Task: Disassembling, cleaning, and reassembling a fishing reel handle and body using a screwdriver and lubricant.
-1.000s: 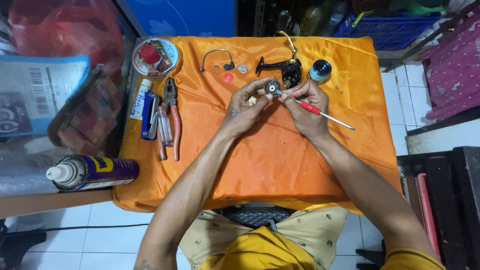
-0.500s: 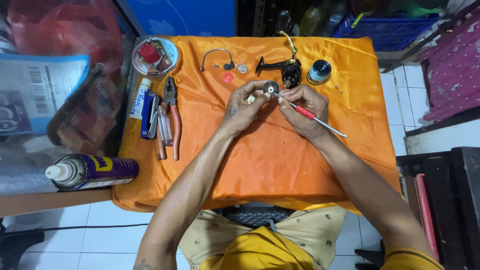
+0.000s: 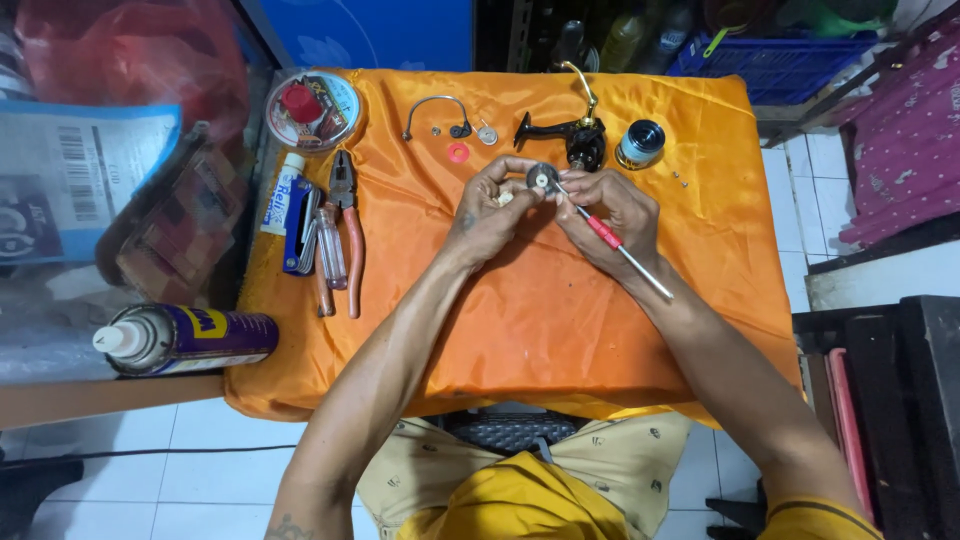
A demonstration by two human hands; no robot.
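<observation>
My left hand (image 3: pixel 490 205) pinches a small round dark metal part (image 3: pixel 541 179) with a pale centre, held just above the orange cloth (image 3: pixel 520 320). My right hand (image 3: pixel 610 210) grips a thin screwdriver (image 3: pixel 612 238) with a red collar; its shaft runs down to the right and its tip meets the round part. Both hands sit close together over the middle of the cloth. Just beyond them lie a black fishing reel body with a gold handle (image 3: pixel 572 135) and a blue-and-silver spool (image 3: pixel 640 143).
On the cloth's left lie pliers with orange handles (image 3: pixel 347 225), small screwdrivers (image 3: pixel 325 250), a white tube (image 3: pixel 283 192) and a round tin (image 3: pixel 312 107). A wire bail arm (image 3: pixel 435 112), a red washer (image 3: pixel 458 152) and tiny screws (image 3: pixel 680 180) lie at the back. A spray can (image 3: pixel 185 338) rests left.
The screwdriver's free end has swung lower and more toward me while its tip stays at the round part. Both hands stay in the same spot.
</observation>
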